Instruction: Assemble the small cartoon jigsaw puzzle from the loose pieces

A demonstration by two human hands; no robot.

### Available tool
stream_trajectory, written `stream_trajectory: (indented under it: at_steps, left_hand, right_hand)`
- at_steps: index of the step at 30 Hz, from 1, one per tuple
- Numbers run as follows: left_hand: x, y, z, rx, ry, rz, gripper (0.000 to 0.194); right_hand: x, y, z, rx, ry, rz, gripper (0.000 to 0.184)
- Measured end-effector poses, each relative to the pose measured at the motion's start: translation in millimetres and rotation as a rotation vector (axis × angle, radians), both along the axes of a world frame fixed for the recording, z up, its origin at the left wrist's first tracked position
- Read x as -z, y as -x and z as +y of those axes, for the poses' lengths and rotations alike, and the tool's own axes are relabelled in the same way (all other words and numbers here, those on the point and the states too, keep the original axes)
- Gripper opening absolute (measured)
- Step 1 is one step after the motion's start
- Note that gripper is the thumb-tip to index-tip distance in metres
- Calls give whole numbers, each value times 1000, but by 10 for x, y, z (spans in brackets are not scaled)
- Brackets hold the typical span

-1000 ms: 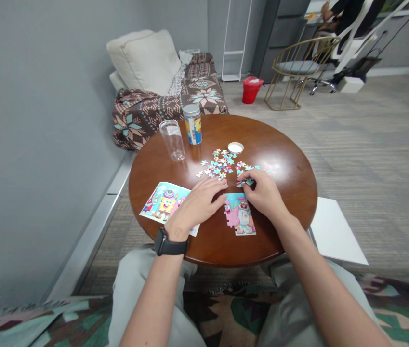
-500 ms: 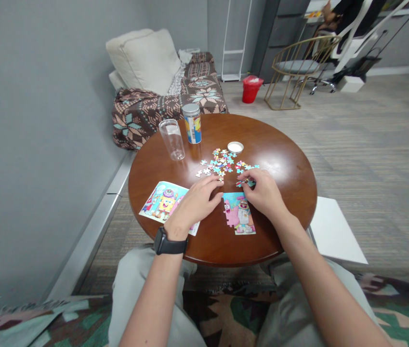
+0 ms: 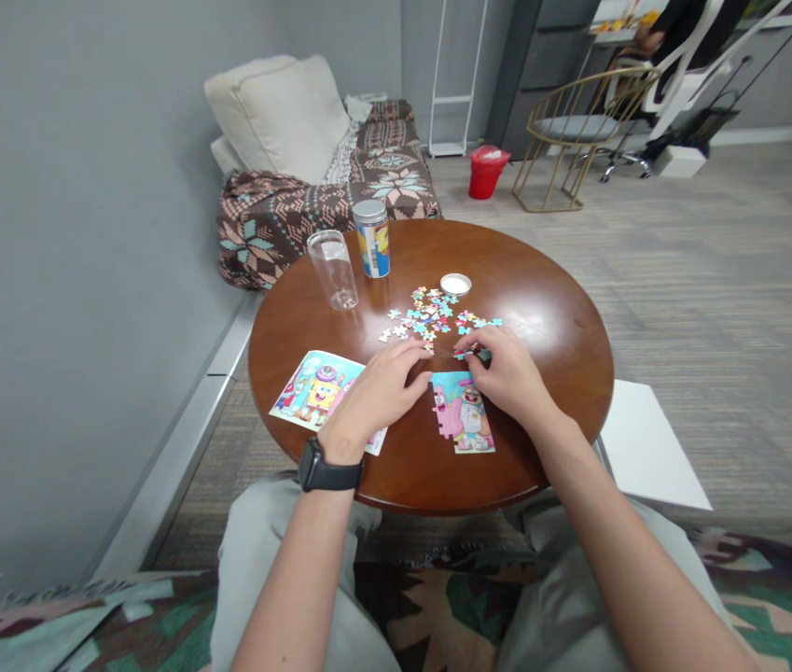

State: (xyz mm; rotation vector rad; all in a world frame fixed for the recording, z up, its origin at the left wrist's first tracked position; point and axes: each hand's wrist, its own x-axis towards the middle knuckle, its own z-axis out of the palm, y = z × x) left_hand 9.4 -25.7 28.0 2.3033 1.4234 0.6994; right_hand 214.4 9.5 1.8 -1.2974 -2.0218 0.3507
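On the round brown table, a partly joined jigsaw puzzle shows pink and brown cartoon figures on light blue. My left hand, with a black watch at the wrist, rests palm down with thumb and fingers apart. Its fingertips lie beside loose jigsaw pieces, and it partly covers a printed picture sheet. Just above the joined part, my right hand has its thumb and index finger around a small jigsaw piece. Other loose pieces are partly hidden beneath that hand.
A clear plastic cup, a printed can with a silver lid and a round lid stand farther back. Beyond the table are a cloth-covered sofa, a red bin and a gold-framed chair. A person sits at the back right.
My right hand has shifted slightly left, its index fingertip moving with the small piece. My left hand has stayed in place. The seated person's hand at the back has lowered.
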Motion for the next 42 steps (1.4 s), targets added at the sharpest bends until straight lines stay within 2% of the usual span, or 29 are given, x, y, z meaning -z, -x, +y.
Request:
stream_trajectory:
  at_steps: [38,42]
  left_hand:
    - [-27,6,-11,12,8,-7,25]
    - [-30,5,-14,6,17,-2,25]
  right_hand:
    - [-31,-1,-9,-3,35,1,21]
    - [-36,4,-22,38,23,0,19]
